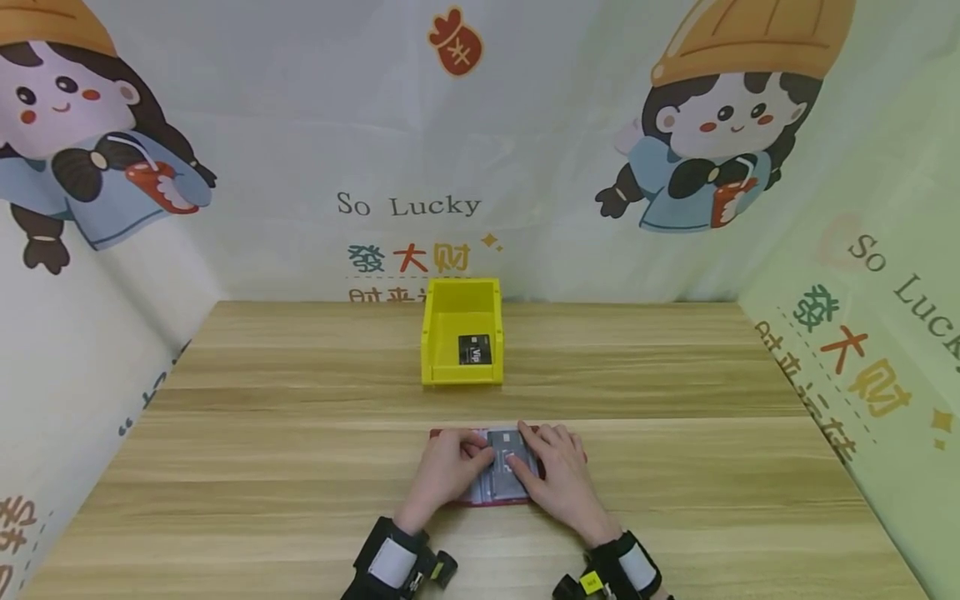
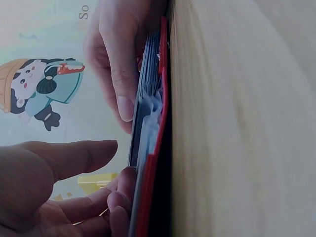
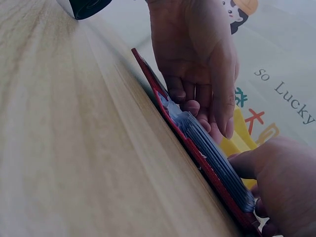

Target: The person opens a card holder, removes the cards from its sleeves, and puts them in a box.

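Both hands, left (image 1: pixel 444 473) and right (image 1: pixel 553 473), are lying palm-down close together, fingers curled inward, wrists strapped.

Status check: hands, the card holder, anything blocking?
Left hand and right hand both on the red card holder, fingers pinching at a grey card. Holder flat on table. Yellow bin beyond, one black card inside. Nothing blocking.

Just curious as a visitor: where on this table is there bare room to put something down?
Bare wood lies left and right of the yellow bin, and on the strip between the bin and the red card holder. It is crowded at the holder, where the left hand and right hand work.
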`<act>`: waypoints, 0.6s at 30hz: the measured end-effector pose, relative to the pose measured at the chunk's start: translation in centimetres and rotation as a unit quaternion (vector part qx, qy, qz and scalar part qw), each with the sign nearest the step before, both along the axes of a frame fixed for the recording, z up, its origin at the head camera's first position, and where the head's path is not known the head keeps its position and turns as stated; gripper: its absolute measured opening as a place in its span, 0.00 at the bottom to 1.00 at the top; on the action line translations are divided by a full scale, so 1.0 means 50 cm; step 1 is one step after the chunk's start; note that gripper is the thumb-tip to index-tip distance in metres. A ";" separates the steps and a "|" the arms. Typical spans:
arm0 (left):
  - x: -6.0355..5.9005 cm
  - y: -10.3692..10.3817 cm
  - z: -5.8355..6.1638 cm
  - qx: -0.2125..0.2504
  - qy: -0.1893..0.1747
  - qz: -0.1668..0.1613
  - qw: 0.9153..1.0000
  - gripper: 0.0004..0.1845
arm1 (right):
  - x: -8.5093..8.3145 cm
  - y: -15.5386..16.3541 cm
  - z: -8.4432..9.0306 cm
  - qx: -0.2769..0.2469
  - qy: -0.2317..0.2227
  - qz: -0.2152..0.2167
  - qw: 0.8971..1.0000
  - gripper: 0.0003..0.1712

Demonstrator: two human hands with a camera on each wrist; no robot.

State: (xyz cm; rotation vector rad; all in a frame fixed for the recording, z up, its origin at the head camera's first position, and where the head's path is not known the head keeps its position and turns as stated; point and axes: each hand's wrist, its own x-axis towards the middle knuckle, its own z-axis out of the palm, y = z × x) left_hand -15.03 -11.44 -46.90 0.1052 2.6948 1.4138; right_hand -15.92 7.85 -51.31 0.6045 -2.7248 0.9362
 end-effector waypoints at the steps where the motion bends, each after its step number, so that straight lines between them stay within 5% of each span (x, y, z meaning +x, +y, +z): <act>1: 0.000 0.000 0.001 0.003 -0.004 0.002 1.000 0.11 | 0.000 0.000 0.000 0.002 -0.003 0.000 1.000 0.28; 18: 0.000 0.000 0.014 0.011 -0.031 0.013 0.999 0.10 | 0.002 -0.001 0.001 0.007 -0.003 -0.001 1.000 0.28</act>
